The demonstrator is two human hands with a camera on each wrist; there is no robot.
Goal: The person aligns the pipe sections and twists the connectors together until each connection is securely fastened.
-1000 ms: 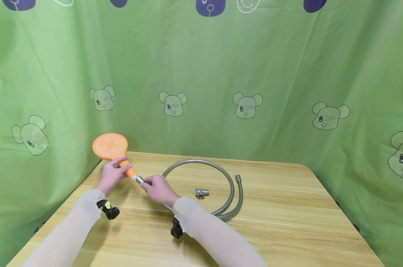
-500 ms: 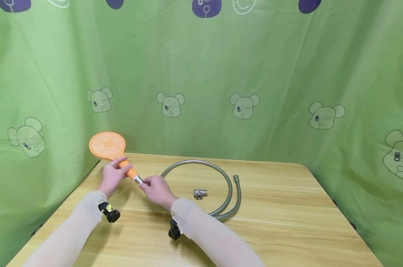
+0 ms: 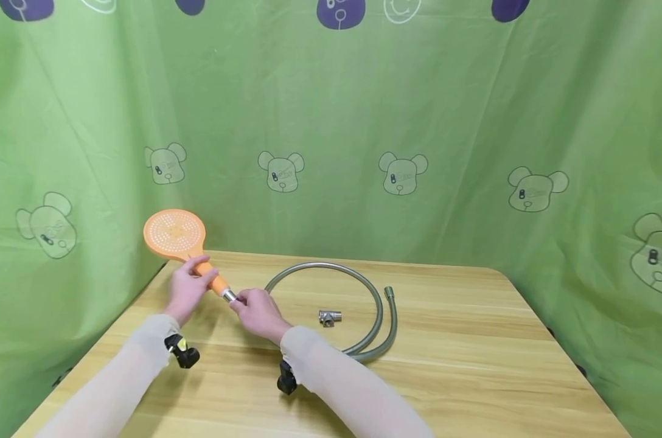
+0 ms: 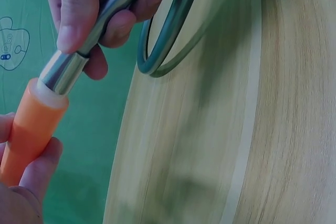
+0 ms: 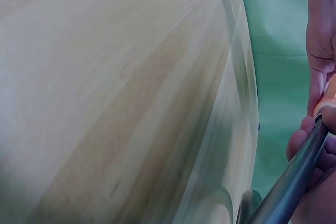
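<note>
My left hand (image 3: 187, 290) grips the handle of an orange shower head (image 3: 174, 233), its round spray face turned up. My right hand (image 3: 261, 312) holds the end of a grey shower hose (image 3: 376, 298) just behind its metal nut. In the left wrist view the silver nut (image 4: 64, 72) meets the white collar (image 4: 48, 94) at the bottom of the orange handle, in line with it. From the right hand the hose loops over the table, and its other end (image 3: 389, 292) lies at the right. Part of the hose is hidden behind the right hand and forearm.
A small chrome tee fitting (image 3: 329, 317) lies inside the hose loop on the wooden table (image 3: 473, 340). A green curtain (image 3: 336, 109) with bear prints closes off the back and both sides.
The shower head's face has tilted and risen slightly, while its handle stays in the left hand. The right hand keeps its hold on the hose end. The head view has shifted a little.
</note>
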